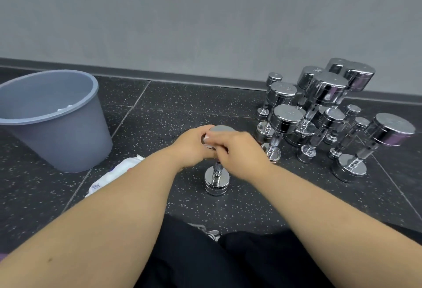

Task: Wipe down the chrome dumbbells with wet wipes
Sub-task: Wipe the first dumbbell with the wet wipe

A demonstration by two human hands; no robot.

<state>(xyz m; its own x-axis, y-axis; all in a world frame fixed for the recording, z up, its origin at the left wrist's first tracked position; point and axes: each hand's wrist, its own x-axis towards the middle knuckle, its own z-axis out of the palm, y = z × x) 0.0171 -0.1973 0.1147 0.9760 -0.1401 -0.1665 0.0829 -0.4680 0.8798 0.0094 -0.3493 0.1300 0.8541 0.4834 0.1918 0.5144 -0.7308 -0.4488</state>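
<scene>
A small chrome dumbbell (pixel 216 179) stands upright on the dark speckled floor in front of me. My left hand (pixel 194 145) grips its upper head, whose flat top shows just behind my fingers. My right hand (pixel 237 150) curls round the upper handle just under that head; a bit of white shows between my two hands, perhaps a wipe. A white pack of wet wipes (pixel 114 173) lies on the floor to the left, partly hidden by my left forearm.
A grey plastic bin (pixel 68 132) stands at the left, with something white inside. Several chrome dumbbells (pixel 319 116) of different sizes stand on end in a cluster at the right, near the grey wall's skirting. My black-trousered legs fill the bottom.
</scene>
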